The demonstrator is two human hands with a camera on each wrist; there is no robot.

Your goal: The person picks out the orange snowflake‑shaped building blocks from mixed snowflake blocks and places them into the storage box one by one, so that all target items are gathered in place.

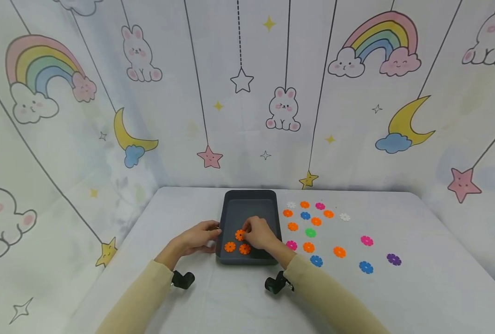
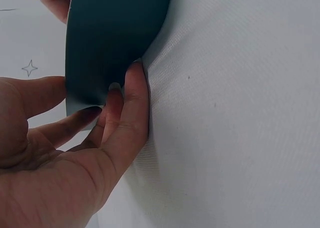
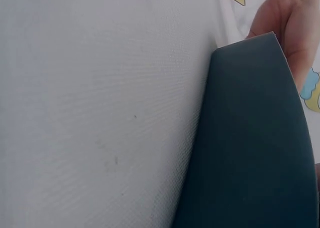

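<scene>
A dark grey rectangular tray lies on the white table. My left hand grips its left side; in the left wrist view the thumb meets the rim and the other fingers bend against the outer wall. Over the tray, my right hand pinches an orange flower-shaped disc, partly covered by the fingertips. Two more orange discs, one at the left and one nearer the middle, lie on the tray floor. The right wrist view shows mostly the tray's outer wall, with the right fingers out of sight.
Right of the tray, several flower-shaped discs are scattered on the white tablecloth: orange, blue, pink, green, white and purple. A cartoon-printed curtain hangs behind the table.
</scene>
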